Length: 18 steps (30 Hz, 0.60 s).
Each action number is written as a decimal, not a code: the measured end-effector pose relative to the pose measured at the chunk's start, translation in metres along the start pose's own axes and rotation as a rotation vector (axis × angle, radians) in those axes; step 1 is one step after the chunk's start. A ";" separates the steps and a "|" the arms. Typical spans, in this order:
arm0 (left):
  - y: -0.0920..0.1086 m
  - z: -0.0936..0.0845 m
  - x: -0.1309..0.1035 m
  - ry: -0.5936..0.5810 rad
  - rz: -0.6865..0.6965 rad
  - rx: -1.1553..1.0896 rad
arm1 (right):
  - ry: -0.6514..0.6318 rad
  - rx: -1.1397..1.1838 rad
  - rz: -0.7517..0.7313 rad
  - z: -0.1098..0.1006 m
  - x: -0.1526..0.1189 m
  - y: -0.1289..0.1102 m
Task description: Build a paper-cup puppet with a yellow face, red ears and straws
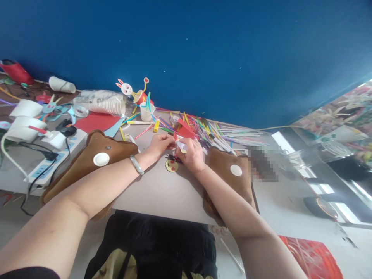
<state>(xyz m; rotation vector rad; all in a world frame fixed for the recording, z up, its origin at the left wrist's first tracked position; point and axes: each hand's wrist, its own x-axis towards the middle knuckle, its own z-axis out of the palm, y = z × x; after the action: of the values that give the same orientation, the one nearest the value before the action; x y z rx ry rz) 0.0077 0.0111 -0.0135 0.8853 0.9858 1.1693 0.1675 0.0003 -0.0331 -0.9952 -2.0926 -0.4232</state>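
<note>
Fingers of the left hand (159, 146) are pinched together on a small red piece (175, 136), while those of the right hand (192, 154) curl around a pale tube (180, 145). Both things are held just above the middle of the tabletop (151, 193), the tube's far end close beside the red piece; whether they touch is too small to tell.

At the far left, a red bag (18, 72) lies near the wall (186, 58), with a white cup (62, 85) on its side to its right. Nearer the person, a power strip (74, 142) carries plugs and black cords. A stack of paper cups (100, 104) lies in clear wrap behind a sheet of red paper (94, 123). In front of that rests a brown cushion (87, 155) bearing a white disc (101, 159); the left forearm, with a bracelet (136, 164) at the wrist, passes over part of the cushion.

Further right, a paper rabbit head (126, 88) leans out by a red cup (142, 96), and a white cup (147, 112) with straws stands just in front of that. Below the hands lies a round yellow smiling face (172, 166), touching or just beside something dark and thin. Behind the right hand, many coloured straws (221, 135) are spread along the wall. Right of the right hand is a second brown cushion (221, 162), also with a white disc (236, 170).
</note>
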 end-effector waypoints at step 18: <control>0.002 -0.006 0.005 0.076 -0.026 -0.020 | 0.114 0.070 0.189 -0.002 -0.002 0.001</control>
<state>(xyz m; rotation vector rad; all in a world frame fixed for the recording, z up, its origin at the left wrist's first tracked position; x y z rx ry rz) 0.0021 0.0171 -0.0140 0.8142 1.0426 1.1962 0.1699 -0.0017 -0.0334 -1.0909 -1.8794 -0.3016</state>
